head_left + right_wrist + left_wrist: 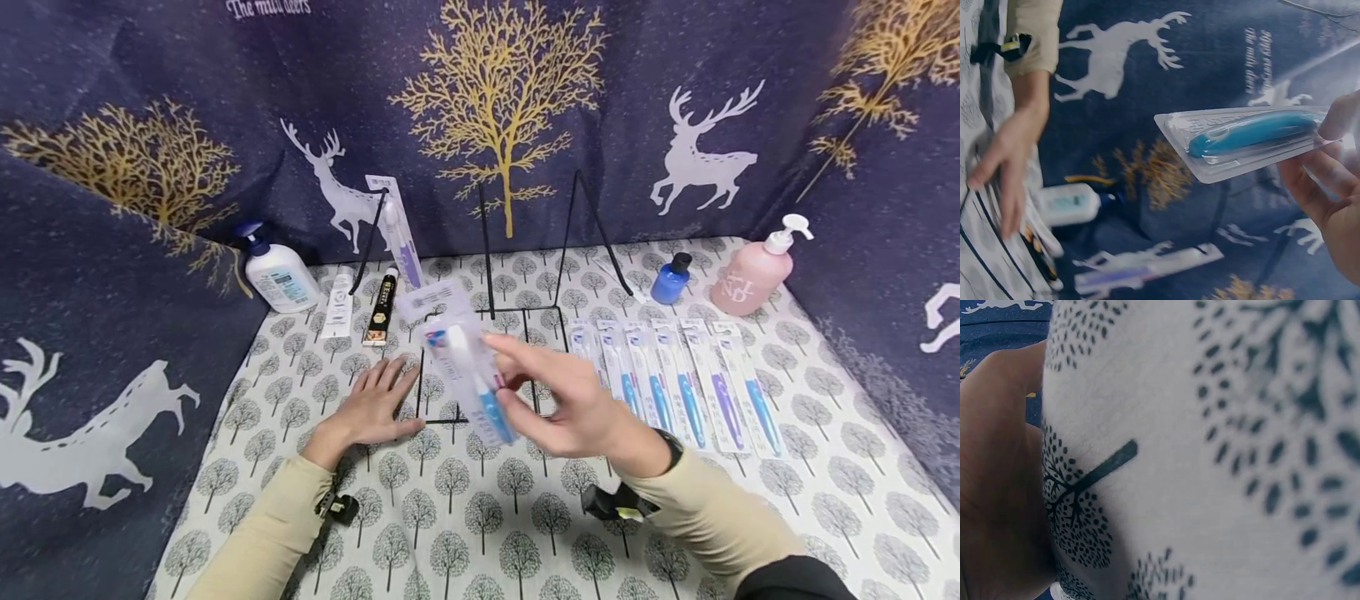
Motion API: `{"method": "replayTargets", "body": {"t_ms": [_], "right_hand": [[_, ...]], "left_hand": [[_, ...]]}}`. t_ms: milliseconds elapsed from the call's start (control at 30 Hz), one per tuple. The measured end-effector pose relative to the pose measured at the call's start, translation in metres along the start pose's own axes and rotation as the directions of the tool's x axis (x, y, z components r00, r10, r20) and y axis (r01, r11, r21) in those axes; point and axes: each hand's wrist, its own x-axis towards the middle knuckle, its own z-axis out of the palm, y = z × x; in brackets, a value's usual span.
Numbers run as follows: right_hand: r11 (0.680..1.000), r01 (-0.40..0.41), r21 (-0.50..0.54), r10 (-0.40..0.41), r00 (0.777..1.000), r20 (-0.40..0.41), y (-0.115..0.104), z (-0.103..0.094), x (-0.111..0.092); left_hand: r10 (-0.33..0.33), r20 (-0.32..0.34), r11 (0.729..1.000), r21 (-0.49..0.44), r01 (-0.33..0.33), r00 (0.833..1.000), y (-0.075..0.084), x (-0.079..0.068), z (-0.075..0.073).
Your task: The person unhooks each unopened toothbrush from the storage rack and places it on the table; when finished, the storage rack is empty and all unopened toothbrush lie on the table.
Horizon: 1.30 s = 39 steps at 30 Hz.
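Note:
My right hand [566,400] pinches the edge of a packaged toothbrush [465,367] between thumb and fingers, holding it tilted above a black wire rack [525,309]. In the right wrist view, the toothbrush's blue handle [1254,131] shows through its clear blister pack, with the thumb over one end. My left hand [375,404] rests palm down on the tablecloth, fingers spread, beside the rack's left side. Only part of that left hand [997,481] appears in the left wrist view. A packaged purple toothbrush [405,242] stands upright at the rack's left prong.
Several packaged toothbrushes [686,400] lie in a row at right. Behind them stand a blue bottle [670,283] and a pink pump bottle [750,279]. At left are a white pump bottle [281,279], a white tube [340,304] and a black tube [382,308].

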Motion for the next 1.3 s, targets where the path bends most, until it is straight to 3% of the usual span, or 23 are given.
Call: {"method": "replayTargets", "body": {"t_ms": [167,300,567,900,1033,1200,1300], "right_hand": [[0.998,0.049,0.024,-0.048,0.997,-0.065,-0.015,-0.025,-0.004],[0.998,0.038,0.042,-0.032,0.989,-0.142,-0.028,-0.042,-0.009],[0.998,0.000,0.061,0.019,0.949,-0.315,-0.046,-0.077,-0.021],[0.975,-0.221,0.019,0.199,0.835,-0.514,-0.060,-0.128,-0.061],[0.940,-0.339,0.034,0.300,0.778,-0.553,-0.065,-0.150,-0.081],[0.846,-0.532,-0.016,0.419,0.685,-0.596,-0.066,-0.181,-0.113],[0.754,-0.648,-0.106,0.456,0.633,-0.625,-0.066,-0.196,-0.133]], "left_hand": [[0.002,-0.021,1.000,-0.008,-0.002,1.000,-0.001,-0.002,0.001],[0.002,-0.010,1.000,-0.009,-0.002,1.000,-0.002,-0.003,0.001],[-0.002,-0.020,1.000,-0.001,0.002,1.000,-0.002,-0.003,0.001],[-0.010,0.003,1.000,0.000,0.010,1.000,-0.001,-0.002,0.001],[-0.009,0.004,1.000,-0.007,0.009,1.000,-0.001,-0.002,0.001],[-0.001,-0.013,1.000,-0.013,0.000,1.000,0.000,-0.001,0.002],[0.000,-0.016,1.000,-0.013,0.000,1.000,0.001,0.000,0.003]]}}
